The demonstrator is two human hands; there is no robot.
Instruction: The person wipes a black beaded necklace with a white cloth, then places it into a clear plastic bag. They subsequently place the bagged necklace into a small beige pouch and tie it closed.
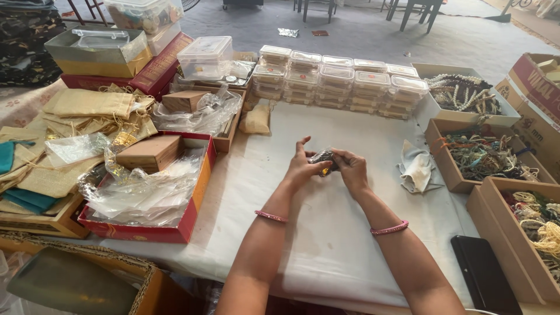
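I have both hands at the centre of the frame, above the white worktop (pixel 326 233). My left hand (pixel 300 169) and right hand (pixel 352 169) each keep a closed grip on a small dark packet (pixel 322 157). I judge I'm working it open; that calls for steady, fine finger work.

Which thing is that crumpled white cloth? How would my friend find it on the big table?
Start at the white-covered table and find the person's right hand. Just to its right, before the brown cardboard box of beaded strings, lies the crumpled white cloth. It is the only soft, loose thing on the bare middle; everything around it sits in boxes.
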